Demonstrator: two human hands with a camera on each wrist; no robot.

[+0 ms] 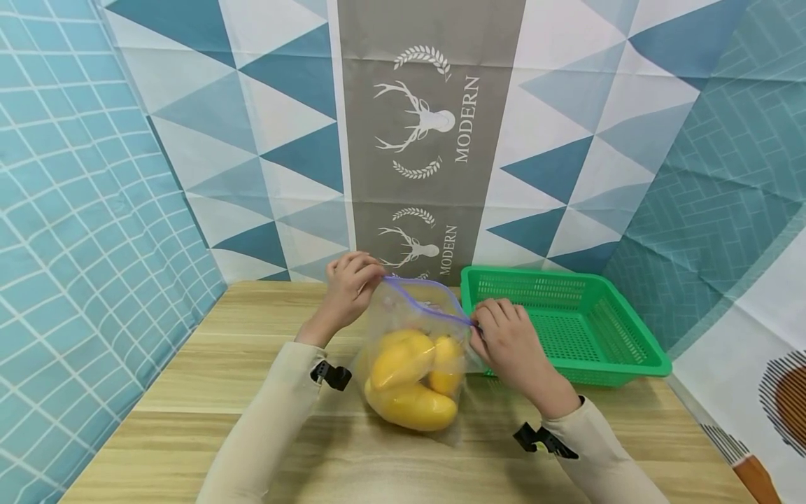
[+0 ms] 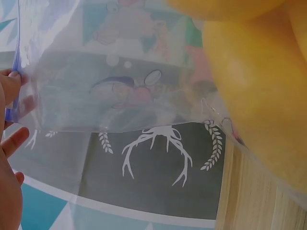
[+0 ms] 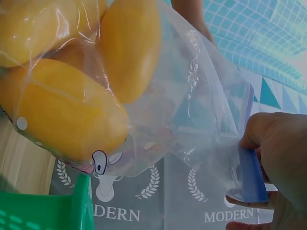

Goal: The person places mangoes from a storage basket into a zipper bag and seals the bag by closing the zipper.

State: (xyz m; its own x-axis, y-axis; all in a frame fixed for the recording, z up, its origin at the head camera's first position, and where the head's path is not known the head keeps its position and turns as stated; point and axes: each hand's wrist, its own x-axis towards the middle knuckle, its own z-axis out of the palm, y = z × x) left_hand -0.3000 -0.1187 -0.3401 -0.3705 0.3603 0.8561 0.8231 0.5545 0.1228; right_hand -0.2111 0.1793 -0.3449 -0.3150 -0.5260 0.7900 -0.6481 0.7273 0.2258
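Note:
A clear zip bag with a purple-blue zip edge stands on the table, its mouth parted. Several yellow mangoes fill its lower part; they show large through the plastic in the right wrist view, beside a printed cartoon pattern. My left hand pinches the bag's top edge at the left corner. At the opposite corner my right hand grips the zip edge between thumb and fingers. In the left wrist view only part of the left hand shows, at the frame's edge.
A green plastic basket with slotted walls sits on the right of the wooden table, just behind the right hand. Patterned wall sheets rise behind the table and at both sides.

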